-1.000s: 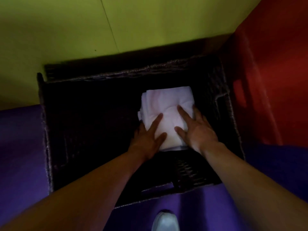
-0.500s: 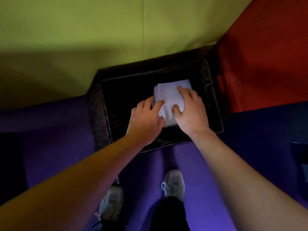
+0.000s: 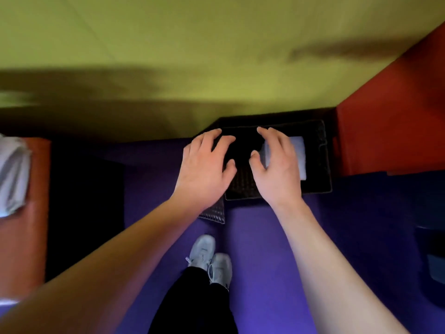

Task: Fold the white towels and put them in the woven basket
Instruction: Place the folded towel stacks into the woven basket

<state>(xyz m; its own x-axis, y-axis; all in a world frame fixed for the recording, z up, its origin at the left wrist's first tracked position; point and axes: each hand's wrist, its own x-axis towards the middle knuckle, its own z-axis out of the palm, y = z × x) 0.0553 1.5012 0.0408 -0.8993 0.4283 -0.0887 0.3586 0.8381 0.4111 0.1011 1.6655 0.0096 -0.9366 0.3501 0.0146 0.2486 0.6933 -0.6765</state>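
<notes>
- Two hands are hanging over the basket in the middle of the frame, neither one holding anything.
- The left hand (image 3: 204, 169) is sitting left of centre with fingers spread and loosely bent, covering the basket's left edge.
- The right hand (image 3: 277, 169) is sitting right of centre, fingers relaxed and slightly curved, thumb sticking out toward the left hand. It's blocking part of the towel stack.
- One woven basket (image 3: 322, 160), dark, is sitting on the purple floor (image 3: 265, 273) just right of centre, tucked against the yellow-green wall (image 3: 216, 56) and a red block (image 3: 390, 131) at the right.
- One stack of folded white towels (image 3: 299, 155) is lying inside the basket, on its right side. Can't count the layers, too blurry.
- One more bundle of white cloth (image 3: 12, 177) is lying on a reddish surface (image 3: 26, 237) at the far left edge.
- Two grey sneakers (image 3: 212, 259) are showing at bottom centre, side by side.
</notes>
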